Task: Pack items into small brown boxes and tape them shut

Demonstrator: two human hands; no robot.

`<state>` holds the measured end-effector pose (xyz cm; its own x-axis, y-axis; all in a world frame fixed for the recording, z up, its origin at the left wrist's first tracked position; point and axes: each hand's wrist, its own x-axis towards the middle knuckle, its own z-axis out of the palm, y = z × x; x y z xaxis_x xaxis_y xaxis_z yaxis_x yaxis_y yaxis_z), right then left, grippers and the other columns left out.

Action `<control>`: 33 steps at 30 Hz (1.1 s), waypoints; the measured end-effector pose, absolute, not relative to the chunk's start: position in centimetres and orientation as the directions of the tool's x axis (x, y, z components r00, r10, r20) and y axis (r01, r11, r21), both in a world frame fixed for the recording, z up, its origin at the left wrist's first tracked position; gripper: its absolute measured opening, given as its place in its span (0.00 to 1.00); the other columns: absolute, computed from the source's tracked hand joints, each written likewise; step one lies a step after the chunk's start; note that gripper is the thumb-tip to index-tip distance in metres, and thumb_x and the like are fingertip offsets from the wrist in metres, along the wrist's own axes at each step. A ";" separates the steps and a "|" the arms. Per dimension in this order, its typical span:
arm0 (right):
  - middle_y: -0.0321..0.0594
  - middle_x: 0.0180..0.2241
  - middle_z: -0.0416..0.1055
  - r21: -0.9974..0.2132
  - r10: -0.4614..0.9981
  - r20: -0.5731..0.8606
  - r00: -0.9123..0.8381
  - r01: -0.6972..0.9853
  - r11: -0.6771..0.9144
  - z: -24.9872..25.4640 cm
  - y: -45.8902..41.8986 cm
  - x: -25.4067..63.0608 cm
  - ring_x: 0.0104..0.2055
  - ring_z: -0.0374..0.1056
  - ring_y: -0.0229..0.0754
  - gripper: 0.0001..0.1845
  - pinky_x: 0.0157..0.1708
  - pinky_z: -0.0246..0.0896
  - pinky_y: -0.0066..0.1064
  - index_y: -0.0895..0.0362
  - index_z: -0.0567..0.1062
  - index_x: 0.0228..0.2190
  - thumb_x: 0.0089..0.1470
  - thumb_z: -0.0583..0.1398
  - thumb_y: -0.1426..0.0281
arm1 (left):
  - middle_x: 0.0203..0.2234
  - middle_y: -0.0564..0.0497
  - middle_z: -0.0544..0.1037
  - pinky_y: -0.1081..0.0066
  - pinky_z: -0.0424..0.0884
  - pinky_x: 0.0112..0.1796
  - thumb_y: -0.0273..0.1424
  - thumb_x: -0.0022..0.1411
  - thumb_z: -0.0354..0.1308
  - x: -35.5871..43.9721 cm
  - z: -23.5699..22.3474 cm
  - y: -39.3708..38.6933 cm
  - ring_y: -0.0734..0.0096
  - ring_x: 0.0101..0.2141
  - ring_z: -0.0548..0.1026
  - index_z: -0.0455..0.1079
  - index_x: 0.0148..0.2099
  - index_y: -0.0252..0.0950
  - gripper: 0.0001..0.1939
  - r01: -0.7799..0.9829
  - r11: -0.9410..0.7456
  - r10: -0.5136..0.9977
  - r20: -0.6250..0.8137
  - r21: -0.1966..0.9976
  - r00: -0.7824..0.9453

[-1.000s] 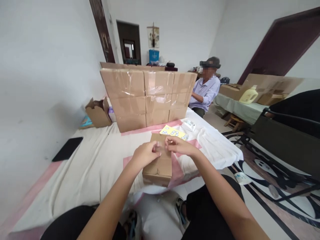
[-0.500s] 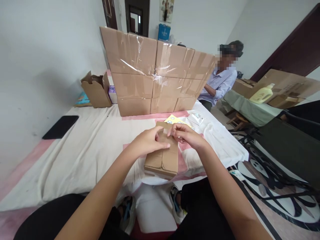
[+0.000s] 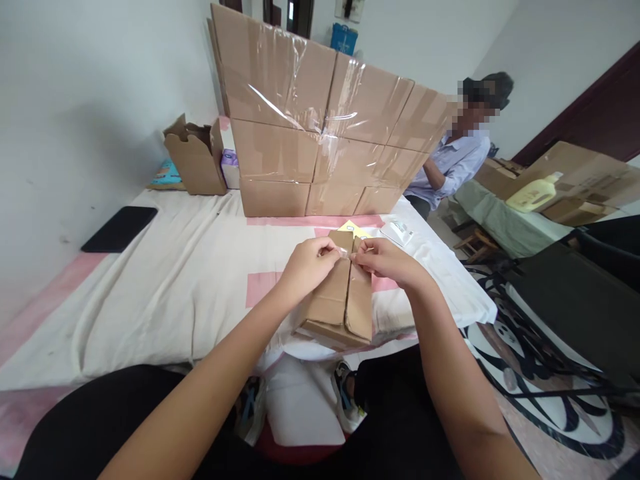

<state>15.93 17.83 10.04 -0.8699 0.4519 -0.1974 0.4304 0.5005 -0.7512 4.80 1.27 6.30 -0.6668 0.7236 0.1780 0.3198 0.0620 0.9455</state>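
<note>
A small brown cardboard box [image 3: 327, 300] lies lengthwise before me at the table's front edge, its two top flaps meeting at a seam with a narrow gap. Over the far part of that seam is a short strip of clear tape [image 3: 343, 253]. My left hand [image 3: 311, 267] pinches the strip's left end, fingers closed. From the other side my right hand [image 3: 387, 260] pinches near its right end, by the right flap, and is closed too. A yellow printed sheet [image 3: 355, 229] shows just behind the box, partly hidden.
A tall taped cardboard partition [image 3: 280, 157] stands across the table. An open carton [image 3: 200, 163], a purple-and-white pack [image 3: 230, 167] and a black phone-like slab [image 3: 120, 229] are to the left. A white item [image 3: 397, 231] lies right. Beyond the partition sits another person [image 3: 460, 160].
Both hands have come closer together at the seam, and the left fingers have closed into a pinch. The gap between the flaps is now wider. The view has shifted slightly.
</note>
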 end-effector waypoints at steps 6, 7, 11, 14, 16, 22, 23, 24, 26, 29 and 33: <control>0.39 0.31 0.72 -0.458 0.639 0.319 -0.700 0.476 0.751 8.8 20.6 16.1 0.31 0.66 0.44 0.11 0.31 0.57 0.35 0.54 0.67 0.30 0.54 0.62 0.61 | 0.21 0.56 0.69 0.69 0.59 0.30 0.35 0.59 0.56 3.8 5.6 0.9 0.72 0.26 0.67 0.66 0.26 0.38 0.11 0.173 -0.027 0.638 0.151 0.984 -0.755; 0.42 0.37 0.74 -0.494 0.590 0.358 -0.724 0.390 0.777 8.2 20.7 15.9 0.35 0.69 0.46 0.10 0.34 0.60 0.36 0.54 0.70 0.35 0.56 0.60 0.60 | 0.20 0.57 0.69 0.69 0.59 0.29 0.34 0.59 0.57 3.6 5.7 0.8 0.73 0.25 0.66 0.65 0.25 0.38 0.11 0.155 -0.050 0.642 0.151 0.987 -0.752; 0.48 0.56 0.71 -0.548 0.354 0.421 -0.835 0.077 0.833 6.1 19.6 14.7 0.56 0.68 0.51 0.21 0.54 0.64 0.46 0.53 0.70 0.55 0.62 0.56 0.62 | 0.18 0.58 0.65 0.69 0.60 0.29 0.32 0.59 0.57 3.1 6.5 0.8 0.75 0.22 0.63 0.63 0.23 0.38 0.13 0.118 -0.168 0.633 0.199 0.979 -0.748; 0.48 0.63 0.66 -0.499 0.236 0.449 -0.862 -0.022 0.866 5.2 18.3 13.8 0.65 0.61 0.52 0.24 0.65 0.54 0.50 0.52 0.69 0.61 0.65 0.53 0.63 | 0.19 0.57 0.66 0.70 0.61 0.29 0.33 0.60 0.56 3.2 7.4 0.8 0.75 0.23 0.64 0.63 0.24 0.38 0.13 0.108 -0.246 0.627 0.243 0.963 -0.740; 0.47 0.65 0.63 -0.463 0.187 0.464 -0.866 -0.057 0.885 5.1 17.8 13.5 0.68 0.57 0.53 0.22 0.67 0.50 0.52 0.52 0.74 0.57 0.67 0.53 0.63 | 0.20 0.57 0.67 0.70 0.61 0.29 0.32 0.60 0.56 3.2 7.8 0.6 0.76 0.23 0.65 0.63 0.25 0.38 0.12 0.102 -0.271 0.633 0.257 0.957 -0.731; 0.46 0.48 0.79 -0.610 0.231 0.364 -0.902 -0.044 0.791 5.3 17.8 13.1 0.60 0.69 0.55 0.14 0.61 0.60 0.49 0.54 0.83 0.41 0.62 0.58 0.66 | 0.19 0.56 0.64 0.69 0.59 0.29 0.33 0.60 0.56 3.1 8.5 -0.1 0.75 0.24 0.63 0.61 0.23 0.38 0.14 0.083 -0.231 0.689 0.223 0.969 -0.690; 0.45 0.46 0.80 -0.634 0.242 0.354 -0.903 -0.041 0.773 5.2 17.8 13.0 0.59 0.69 0.55 0.13 0.60 0.60 0.49 0.54 0.83 0.41 0.60 0.59 0.67 | 0.19 0.56 0.62 0.69 0.57 0.28 0.33 0.60 0.57 3.1 8.6 -0.3 0.76 0.23 0.61 0.60 0.22 0.38 0.16 0.078 -0.207 0.713 0.205 0.975 -0.671; 0.45 0.46 0.80 -0.648 0.249 0.351 -0.903 -0.041 0.761 5.1 17.9 13.0 0.60 0.69 0.55 0.12 0.61 0.60 0.49 0.54 0.83 0.40 0.59 0.60 0.68 | 0.18 0.57 0.60 0.69 0.54 0.27 0.33 0.59 0.58 3.2 8.9 -0.6 0.76 0.23 0.59 0.59 0.21 0.38 0.17 0.072 -0.177 0.746 0.182 0.982 -0.640; 0.45 0.46 0.80 -0.668 0.252 0.348 -0.903 -0.050 0.743 4.9 17.9 12.8 0.61 0.68 0.55 0.10 0.61 0.59 0.49 0.54 0.82 0.38 0.58 0.60 0.69 | 0.17 0.57 0.56 0.68 0.51 0.26 0.33 0.59 0.58 3.3 9.6 -1.3 0.76 0.22 0.55 0.56 0.20 0.38 0.19 0.064 -0.106 0.825 0.123 0.992 -0.552; 0.45 0.47 0.79 -0.709 0.280 0.333 -0.900 -0.043 0.704 4.6 18.0 12.6 0.63 0.66 0.54 0.08 0.62 0.59 0.49 0.53 0.81 0.37 0.56 0.62 0.70 | 0.19 0.57 0.58 0.68 0.52 0.28 0.34 0.59 0.58 3.8 10.5 -2.3 0.75 0.24 0.56 0.60 0.21 0.38 0.17 0.075 0.003 0.898 0.030 0.997 -0.440; 0.44 0.51 0.78 -0.720 0.333 0.288 -0.898 0.026 0.693 4.5 18.0 12.8 0.65 0.63 0.53 0.10 0.63 0.57 0.51 0.52 0.80 0.41 0.57 0.62 0.70 | 0.25 0.54 0.68 0.67 0.55 0.30 0.36 0.57 0.59 4.6 10.8 -2.9 0.72 0.28 0.62 0.71 0.26 0.39 0.09 0.154 0.121 0.912 -0.049 0.981 -0.408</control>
<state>12.76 17.96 4.45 -0.8977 0.3332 0.2884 0.0260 0.6934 -0.7201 4.64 -2.93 10.79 -0.4082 0.9116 -0.0486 0.1536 0.1210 0.9807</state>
